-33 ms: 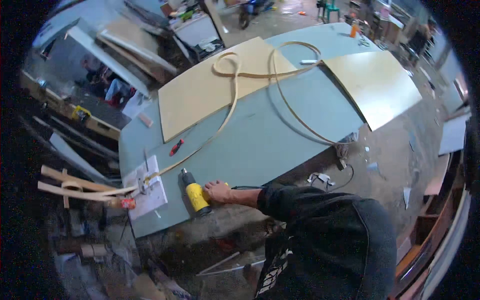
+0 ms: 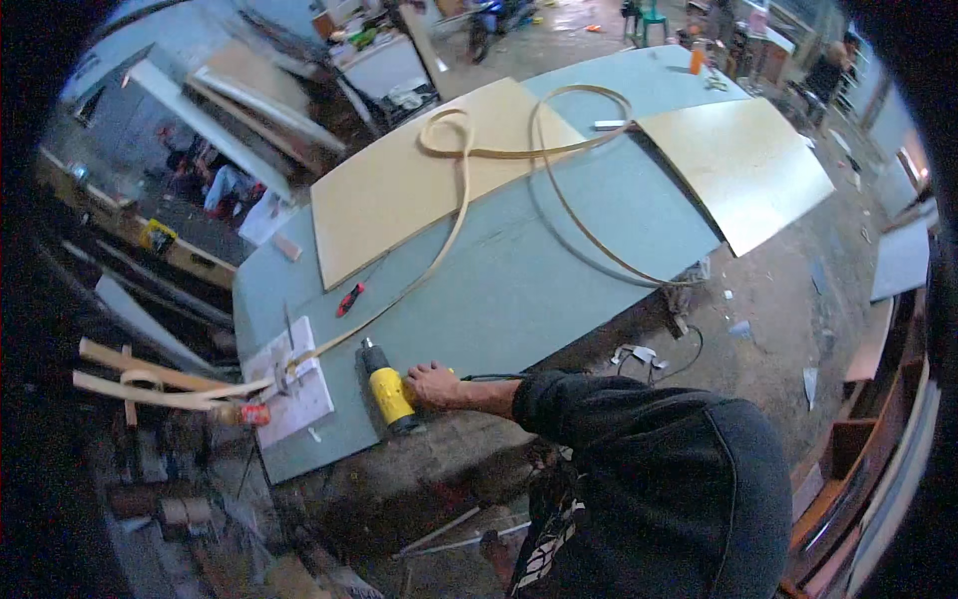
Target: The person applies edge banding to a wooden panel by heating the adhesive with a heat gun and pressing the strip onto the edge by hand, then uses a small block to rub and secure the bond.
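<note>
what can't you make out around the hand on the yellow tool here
Head view only:
- Hand on the yellow heat gun: whether the fingers grip it or just rest is too small to tell, and which hand it is cannot be told.
- Other hand: not in view, hidden behind the dark sleeve.
- Heat gun's black cord: its far end is hidden under the sleeve.

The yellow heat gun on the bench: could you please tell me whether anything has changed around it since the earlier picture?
Nothing has visibly changed. The hand rests on the yellow heat gun as before, and the long pale strip, the red knife and the two boards lie where they were on the blue-grey table.
</note>
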The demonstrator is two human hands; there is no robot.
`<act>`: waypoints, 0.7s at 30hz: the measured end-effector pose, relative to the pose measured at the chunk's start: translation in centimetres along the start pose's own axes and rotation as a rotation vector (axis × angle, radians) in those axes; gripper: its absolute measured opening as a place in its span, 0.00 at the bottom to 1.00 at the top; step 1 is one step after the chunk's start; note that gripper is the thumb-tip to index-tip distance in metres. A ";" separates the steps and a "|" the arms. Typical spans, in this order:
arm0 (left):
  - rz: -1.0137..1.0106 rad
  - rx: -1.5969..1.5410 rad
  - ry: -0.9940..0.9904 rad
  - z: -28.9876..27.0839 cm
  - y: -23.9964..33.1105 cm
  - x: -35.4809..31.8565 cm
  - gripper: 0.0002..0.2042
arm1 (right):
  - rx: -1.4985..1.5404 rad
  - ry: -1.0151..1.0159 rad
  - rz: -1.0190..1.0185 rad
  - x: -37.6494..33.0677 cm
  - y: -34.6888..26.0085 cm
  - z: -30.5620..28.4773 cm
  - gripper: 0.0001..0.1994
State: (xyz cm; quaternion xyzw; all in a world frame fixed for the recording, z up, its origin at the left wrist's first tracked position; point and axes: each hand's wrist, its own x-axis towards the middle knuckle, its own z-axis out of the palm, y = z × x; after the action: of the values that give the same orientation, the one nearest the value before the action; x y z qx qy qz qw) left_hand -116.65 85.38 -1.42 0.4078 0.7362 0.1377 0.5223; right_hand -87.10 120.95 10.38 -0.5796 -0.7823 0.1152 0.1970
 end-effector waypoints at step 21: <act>0.260 -0.924 -0.403 9.2 28.4 11.8 0.38 | 0.207 0.329 0.529 -35.3 7.9 -14.9 0.29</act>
State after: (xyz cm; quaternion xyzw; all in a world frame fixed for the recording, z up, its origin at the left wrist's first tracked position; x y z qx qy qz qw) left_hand -97.02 109.98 4.81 0.2412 0.4265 0.4310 0.7577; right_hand -64.86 89.00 14.39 -0.7503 -0.5466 0.1462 0.3420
